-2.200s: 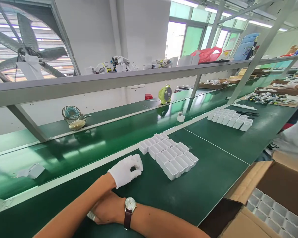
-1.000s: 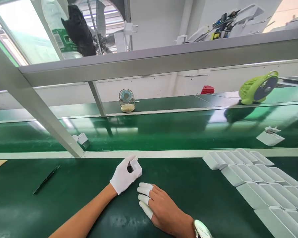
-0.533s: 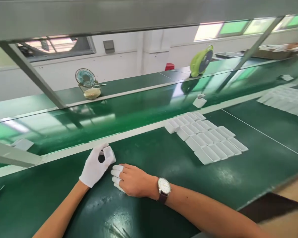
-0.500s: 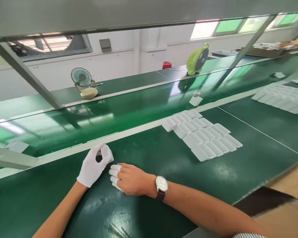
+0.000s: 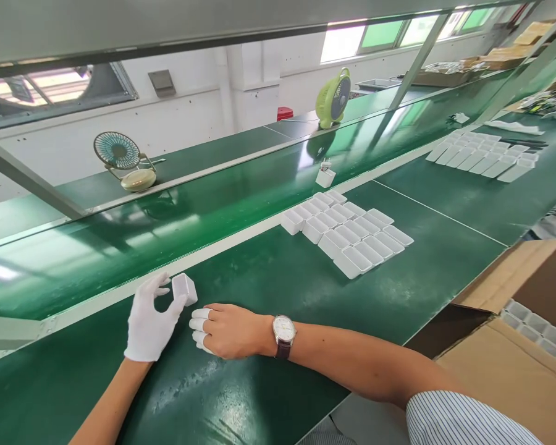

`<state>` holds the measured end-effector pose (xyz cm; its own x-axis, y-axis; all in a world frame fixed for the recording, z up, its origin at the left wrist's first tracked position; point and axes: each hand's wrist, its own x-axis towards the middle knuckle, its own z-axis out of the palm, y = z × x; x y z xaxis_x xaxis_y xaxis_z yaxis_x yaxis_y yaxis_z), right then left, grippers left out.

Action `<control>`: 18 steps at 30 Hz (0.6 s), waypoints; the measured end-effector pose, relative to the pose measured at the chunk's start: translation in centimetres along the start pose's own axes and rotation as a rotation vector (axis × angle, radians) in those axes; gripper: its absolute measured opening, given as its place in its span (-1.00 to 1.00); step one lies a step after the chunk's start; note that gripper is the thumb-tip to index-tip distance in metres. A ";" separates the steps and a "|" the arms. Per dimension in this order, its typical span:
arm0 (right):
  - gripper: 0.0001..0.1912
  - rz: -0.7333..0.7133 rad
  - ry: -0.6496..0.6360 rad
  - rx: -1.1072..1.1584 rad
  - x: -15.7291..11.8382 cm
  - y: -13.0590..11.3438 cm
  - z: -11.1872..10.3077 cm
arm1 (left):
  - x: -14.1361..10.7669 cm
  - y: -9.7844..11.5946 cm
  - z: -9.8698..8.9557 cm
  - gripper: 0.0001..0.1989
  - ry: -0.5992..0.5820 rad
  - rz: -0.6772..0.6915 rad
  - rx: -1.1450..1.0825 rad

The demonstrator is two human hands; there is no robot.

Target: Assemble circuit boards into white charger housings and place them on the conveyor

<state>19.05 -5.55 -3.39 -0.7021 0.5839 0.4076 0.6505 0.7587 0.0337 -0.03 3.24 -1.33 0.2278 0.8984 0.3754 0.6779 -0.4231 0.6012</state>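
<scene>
A small white open-topped plastic box (image 5: 184,289) stands at the far side of the green work surface (image 5: 254,278), by the pale rail. My left hand (image 5: 151,318), in a white glove, is beside it with fingers spread apart. Its thumb overlaps the box's near side; whether it touches cannot be made out. Just right and nearer, my right hand (image 5: 227,330) rests palm down, wearing white finger covers and a wristwatch (image 5: 284,330). Its fingers point left, slightly apart and bent; the underside is hidden. Several similar white boxes (image 5: 347,232) lie in rows farther right.
Beyond the rail (image 5: 241,238) runs a shiny green conveyor belt (image 5: 231,198) carrying one white box (image 5: 325,177). A teal-bladed fan (image 5: 118,154) and a green fan (image 5: 332,99) stand behind. An open cardboard carton (image 5: 505,371) with white boxes is at lower right.
My left hand's fingers have opened away from the white box, whose open top now shows. The view has swung right, bringing more of the carton into sight. My right hand stays close by.
</scene>
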 end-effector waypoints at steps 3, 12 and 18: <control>-0.74 0.004 -0.008 0.014 0.0 0.0 0.0 | -1.3 0.9 -0.3 -0.66 0.186 0.180 0.049; -0.71 -0.094 -0.025 0.122 0.2 0.6 0.0 | -3.9 4.4 0.6 -0.89 -0.151 0.738 -0.116; -0.80 -0.055 -0.074 0.161 0.2 0.6 0.2 | -3.8 3.6 1.3 -0.90 -0.174 0.718 -0.098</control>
<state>19.25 -4.96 -3.47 -0.7588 0.5551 0.3408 0.5597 0.8233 -0.0948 2.45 -1.55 -1.50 0.7042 0.3991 0.5872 0.2572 -0.9143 0.3130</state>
